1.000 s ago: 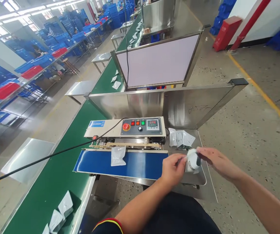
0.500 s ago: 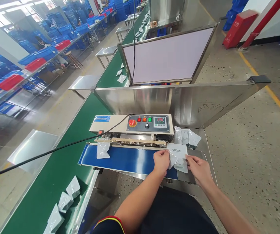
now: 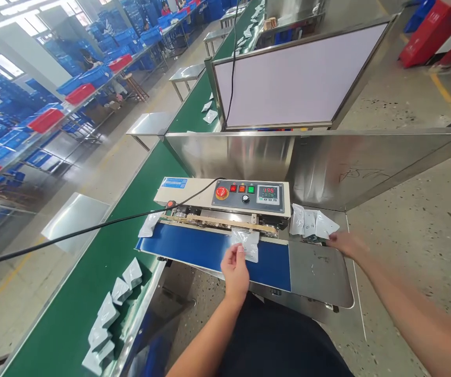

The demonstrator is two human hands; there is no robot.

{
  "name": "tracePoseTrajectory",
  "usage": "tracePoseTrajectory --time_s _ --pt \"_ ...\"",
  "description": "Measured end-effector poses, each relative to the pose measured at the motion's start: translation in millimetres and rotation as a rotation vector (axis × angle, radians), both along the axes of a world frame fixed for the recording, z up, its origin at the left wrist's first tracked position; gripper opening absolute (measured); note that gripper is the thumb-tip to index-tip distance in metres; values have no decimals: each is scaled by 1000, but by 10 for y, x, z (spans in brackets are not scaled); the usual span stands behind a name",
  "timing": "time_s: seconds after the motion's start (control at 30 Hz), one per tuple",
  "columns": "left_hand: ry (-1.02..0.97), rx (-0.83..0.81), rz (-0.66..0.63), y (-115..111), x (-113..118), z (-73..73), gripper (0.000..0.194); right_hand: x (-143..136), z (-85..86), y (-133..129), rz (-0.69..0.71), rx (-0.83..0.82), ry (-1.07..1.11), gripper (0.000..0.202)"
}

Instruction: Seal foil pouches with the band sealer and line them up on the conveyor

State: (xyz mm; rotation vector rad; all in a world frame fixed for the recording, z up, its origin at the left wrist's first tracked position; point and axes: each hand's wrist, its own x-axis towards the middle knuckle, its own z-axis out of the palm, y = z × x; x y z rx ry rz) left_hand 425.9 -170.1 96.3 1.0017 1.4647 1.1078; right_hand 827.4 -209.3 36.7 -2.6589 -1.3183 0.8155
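Note:
A silvery-white pouch [image 3: 251, 251] hangs from the band sealer [image 3: 225, 196], its upper edge at the sealing band, its body over the blue conveyor belt [image 3: 194, 242]. My left hand [image 3: 236, 272] is closed with thumb and fingers pinched at the pouch's lower left edge. At the far right, my right hand [image 3: 345, 244] reaches to the edge of a small pile of similar pouches [image 3: 311, 222]; its fingers are partly hidden and blurred. Another pouch [image 3: 149, 224] is at the belt's left end, tilting over the green conveyor [image 3: 127, 204].
Several pouches [image 3: 108, 311] lie in a row on the green conveyor at lower left. A black cable [image 3: 92, 229] crosses in front of the sealer. Behind it stand a steel partition [image 3: 233, 154] and a framed white board [image 3: 288, 84]. A steel plate [image 3: 319, 269] extends right of the belt.
The pouch held in both hands is now in the sealer, farther left with my left hand. My right hand has let go and moved right to the pile. The earlier pouch has travelled left.

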Motion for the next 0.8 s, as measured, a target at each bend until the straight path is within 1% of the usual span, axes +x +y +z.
tracePoseTrajectory --time_s 0.03,0.1,0.17,0.23,0.27,0.33,0.37,0.4,0.43,0.47,0.53,0.6,0.67,0.73,0.8 --pt "0 32 -72 -71 79 10 49 15 32 -4 -15 -21 9 27" --pt "16 123 -249 -174 295 41 45 53 198 -43 -64 -48 8 30" --pt "43 257 -438 -208 562 93 38 112 480 -118 -84 -38 3 34" --pt "80 405 -605 -183 852 158 37 142 822 -214 -27 7 61 36" --pt "98 469 -683 -160 996 189 42 127 994 -265 34 43 130 37" --pt "108 553 -829 -122 1247 238 52 27 1289 -370 163 120 344 38" --pt "92 560 -891 -118 1341 253 49 -54 1395 -424 196 166 462 40" --pt "66 539 -931 -127 1406 260 42 -149 1465 -482 190 226 569 44" --pt "40 491 -937 -148 1440 261 38 -254 1496 -546 153 303 662 50" --pt "22 424 -911 -180 1443 256 40 -364 1488 -614 96 383 736 57" --pt "13 286 -812 -260 1376 232 53 -591 1365 -760 -42 512 797 65" --pt "12 196 -747 -335 1265 196 62 -815 1147 -893 -173 565 762 63" --pt "4 142 -745 -377 1166 141 65 -1017 895 -981 -300 589 671 57" --pt "11 44 -706 -368 1109 55 65 -1184 658 -1001 -431 599 588 53" --pt "11 -108 -594 -303 1090 -64 67 -1315 463 -944 -561 593 550 50"
